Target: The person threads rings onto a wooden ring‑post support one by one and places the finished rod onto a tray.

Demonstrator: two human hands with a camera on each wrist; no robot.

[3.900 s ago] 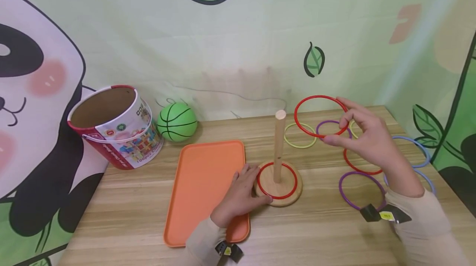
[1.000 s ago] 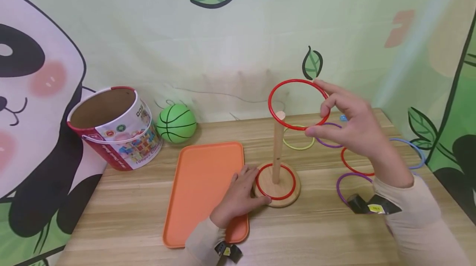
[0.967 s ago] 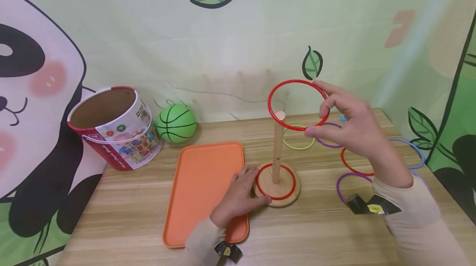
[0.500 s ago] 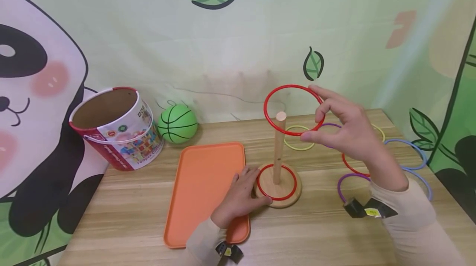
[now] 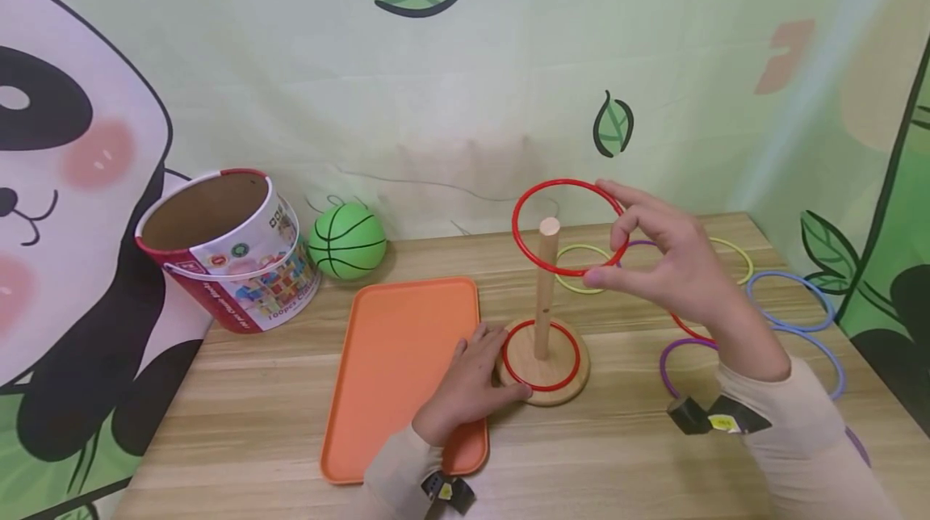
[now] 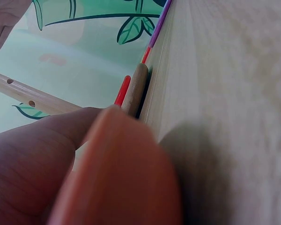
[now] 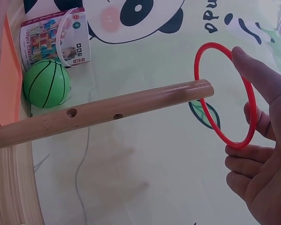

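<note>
Pinched in the right hand (image 5: 672, 266), a red ring (image 5: 565, 227) is held over the peg (image 5: 545, 286); the base (image 5: 543, 379) is touched by the left hand's (image 5: 465, 387) relaxed fingers.

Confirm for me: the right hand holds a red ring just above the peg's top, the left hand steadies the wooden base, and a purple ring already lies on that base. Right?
Not quite. The ring lying on the wooden base is red, not purple; the head view shows it. The rest holds: the right hand holds a red ring at the top of the peg, and the left hand steadies the base.

On the table (image 5: 240, 415), the tray (image 5: 395, 358) lies left of the peg stand (image 5: 543, 358), bucket (image 5: 218, 249) and ball (image 5: 346, 241) behind.
</note>
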